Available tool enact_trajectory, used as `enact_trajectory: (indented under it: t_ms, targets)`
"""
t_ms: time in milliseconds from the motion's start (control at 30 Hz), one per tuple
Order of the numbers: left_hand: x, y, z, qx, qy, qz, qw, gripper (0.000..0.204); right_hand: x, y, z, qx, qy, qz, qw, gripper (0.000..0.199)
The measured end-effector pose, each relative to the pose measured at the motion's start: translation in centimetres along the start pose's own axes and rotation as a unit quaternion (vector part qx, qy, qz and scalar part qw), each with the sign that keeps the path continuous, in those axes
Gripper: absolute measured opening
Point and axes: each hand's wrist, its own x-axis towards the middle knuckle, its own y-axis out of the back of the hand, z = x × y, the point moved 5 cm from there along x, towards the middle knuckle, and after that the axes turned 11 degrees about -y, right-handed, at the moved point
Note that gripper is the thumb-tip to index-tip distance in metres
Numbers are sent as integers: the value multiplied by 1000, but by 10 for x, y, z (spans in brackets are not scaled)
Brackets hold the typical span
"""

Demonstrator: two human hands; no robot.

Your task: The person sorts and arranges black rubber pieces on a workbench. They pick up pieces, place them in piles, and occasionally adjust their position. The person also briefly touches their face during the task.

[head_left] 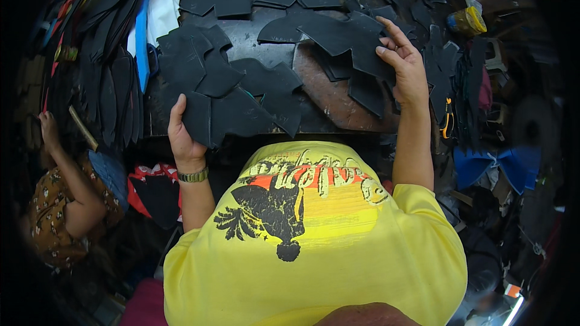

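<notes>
Black, flat rubbery cut pieces [241, 78] are spread all over the dark worktable [329, 99]. Left hand [184, 139] pinches one at the near edge; right hand [403, 63], well apart, grips another piece [350, 39], fingers curled.

A dark, worn table [329, 99] with a bare brownish patch fills the middle of a dim, crowded workshop. A rack of dark shoe soles [112, 84] stands well left of the fingers. Blue sheets [519, 166] and hanging clutter lie to the right. Another person [60, 205] sits at lower left.
</notes>
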Motion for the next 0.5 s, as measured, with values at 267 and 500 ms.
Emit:
enact_trajectory:
  t_ms: [267,500]
  targets:
    - [-4,-1,-6,50,-19,81,995,39,5,5,7,-2,4,-2,1000,51]
    - [-8,9,13,-90,-20,-64,994,51,11,67,-28,125,174,98,972,46]
